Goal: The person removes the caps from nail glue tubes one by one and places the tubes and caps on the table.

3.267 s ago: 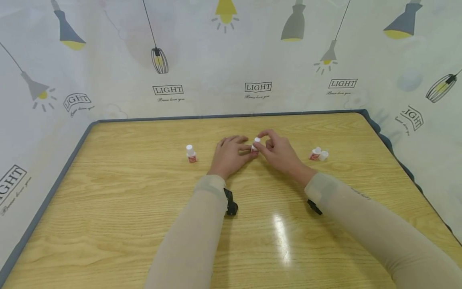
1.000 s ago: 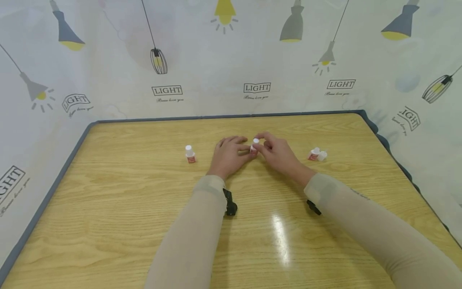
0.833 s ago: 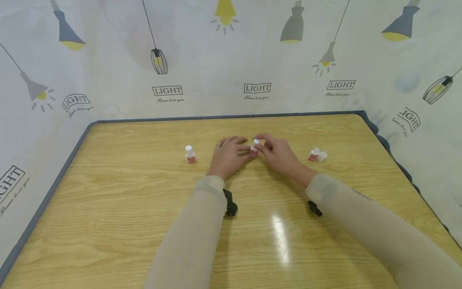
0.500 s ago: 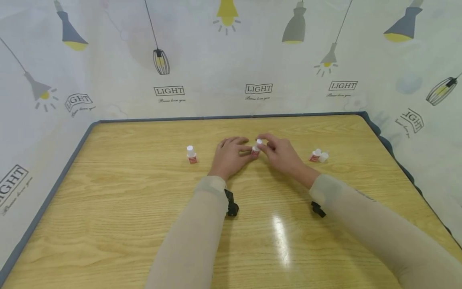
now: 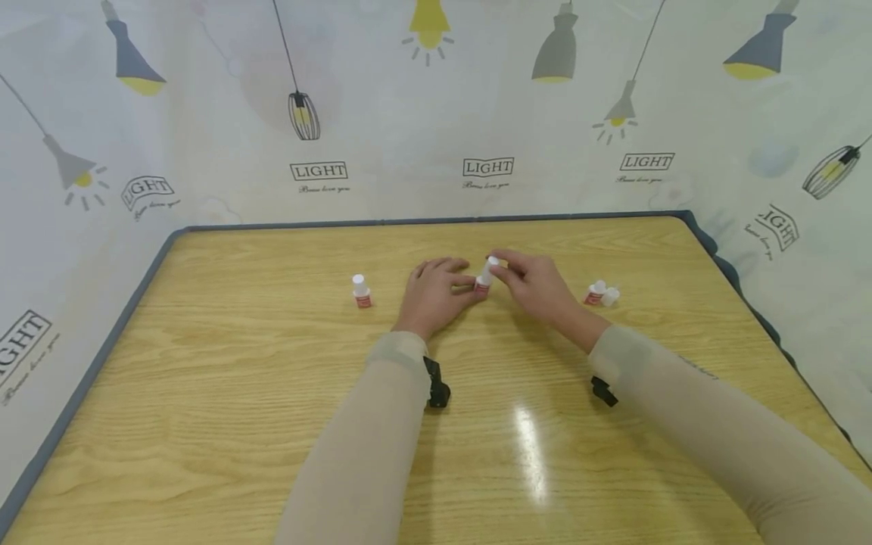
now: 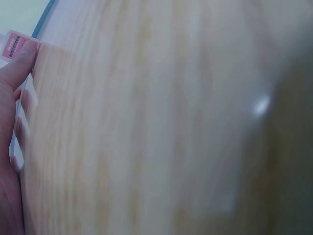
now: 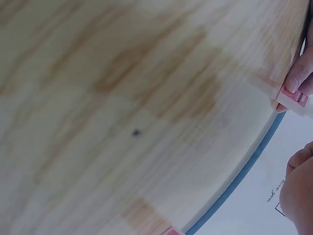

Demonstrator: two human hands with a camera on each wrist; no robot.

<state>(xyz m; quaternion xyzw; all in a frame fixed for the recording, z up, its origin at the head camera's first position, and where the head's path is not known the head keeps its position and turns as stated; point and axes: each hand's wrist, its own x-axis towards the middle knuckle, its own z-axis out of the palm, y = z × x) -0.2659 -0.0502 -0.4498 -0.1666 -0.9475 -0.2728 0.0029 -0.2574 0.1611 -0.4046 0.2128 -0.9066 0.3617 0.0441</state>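
My left hand (image 5: 434, 295) lies on the table and pinches a small white bottle with a red label (image 5: 483, 287) between thumb and forefinger. That bottle's label (image 6: 17, 45) shows beside the thumb in the left wrist view. The thumb and forefinger of my right hand (image 5: 534, 284) pinch the white cap (image 5: 493, 262) at the bottle's top. The cap sits higher and leans to the right; whether it still touches the bottle is too small to tell. In the right wrist view the bottle (image 7: 295, 98) is at the right edge, above the right hand (image 7: 299, 191).
A capped bottle of the same kind (image 5: 362, 292) stands upright to the left. Toward the right is another such bottle (image 5: 595, 293), with a small white piece like a cap (image 5: 611, 296) close beside it. The wooden table (image 5: 272, 393) meets a patterned wall covering behind.
My right hand has shifted slightly right, and the white cap has risen and tilted from the bottle's top. The left hand and the other bottles stay where they were.
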